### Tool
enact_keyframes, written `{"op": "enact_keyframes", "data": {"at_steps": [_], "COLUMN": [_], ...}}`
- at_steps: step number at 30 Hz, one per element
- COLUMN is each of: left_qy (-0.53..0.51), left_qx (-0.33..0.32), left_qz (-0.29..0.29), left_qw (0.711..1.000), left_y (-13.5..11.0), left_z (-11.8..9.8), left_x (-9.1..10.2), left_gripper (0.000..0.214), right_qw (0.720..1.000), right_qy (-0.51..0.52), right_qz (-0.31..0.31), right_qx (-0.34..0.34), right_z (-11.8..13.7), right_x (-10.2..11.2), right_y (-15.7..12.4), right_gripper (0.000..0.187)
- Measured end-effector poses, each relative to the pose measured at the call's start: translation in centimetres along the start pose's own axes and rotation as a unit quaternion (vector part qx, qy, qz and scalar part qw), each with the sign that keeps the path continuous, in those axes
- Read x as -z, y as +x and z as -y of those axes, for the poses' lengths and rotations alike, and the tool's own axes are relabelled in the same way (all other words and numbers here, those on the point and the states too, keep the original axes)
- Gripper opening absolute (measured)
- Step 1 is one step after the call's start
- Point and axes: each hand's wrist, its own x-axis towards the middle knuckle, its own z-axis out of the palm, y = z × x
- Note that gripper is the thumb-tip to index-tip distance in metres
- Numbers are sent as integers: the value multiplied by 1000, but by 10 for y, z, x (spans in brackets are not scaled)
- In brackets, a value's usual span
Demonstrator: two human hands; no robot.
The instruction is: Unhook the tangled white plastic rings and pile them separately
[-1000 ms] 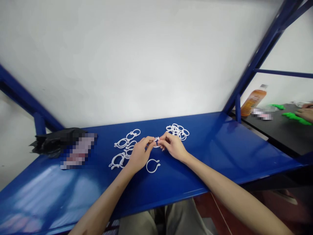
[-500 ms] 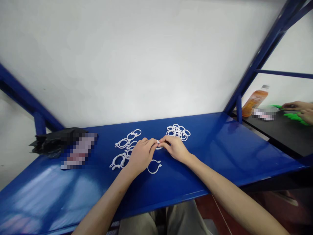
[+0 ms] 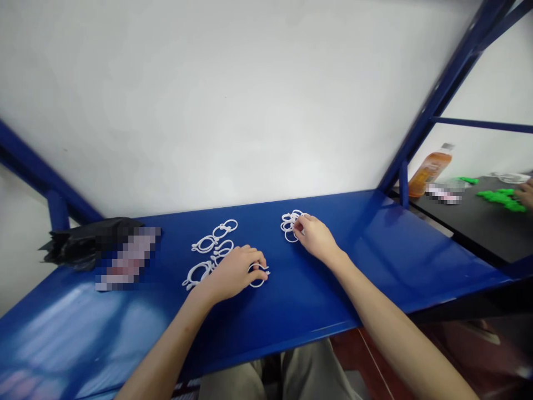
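White open-ended plastic rings with small knobs at their ends lie on the blue table (image 3: 316, 294). My left hand (image 3: 239, 272) has its thumb and forefinger curled around the knobbed ends of a single white ring (image 3: 252, 284). Beside that hand is a loose left group of white rings (image 3: 204, 243), partly covered by it. At the right pile of rings (image 3: 287, 226), my right hand (image 3: 314, 236) has its fingertips pinched together at a ring. The fingers hide much of that ring and part of the pile.
A black plastic bag (image 3: 79, 244) and a blurred-out packet (image 3: 129, 258) lie on the left. Blue metal posts (image 3: 433, 105) frame the table. On a black table to the right are an orange bottle (image 3: 431, 169), green pieces (image 3: 503, 199) and another person's hand (image 3: 525, 194).
My hands have parted. The right one has moved to the right pile; the left has come down to the single ring, which has shifted slightly away from me.
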Motion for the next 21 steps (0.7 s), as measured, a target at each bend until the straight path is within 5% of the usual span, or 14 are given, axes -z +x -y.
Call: {"op": "enact_keyframes", "data": {"at_steps": [11,21], "left_qy": [26,39], "left_qx": [16,0], "left_qz": [-78,-88], "left_qw": [996,995], "left_y": [4,4], "left_z": [4,2], "left_x": [-9,-10], "left_gripper": [21,18], "right_qw": [997,995], "right_qy": [-55,-59], "right_qz": [35,20], "right_qx": [-31,-72], "right_z": [6,8], "right_x": [4,7], "right_y": [-3,-3], "right_gripper": [14,13]}}
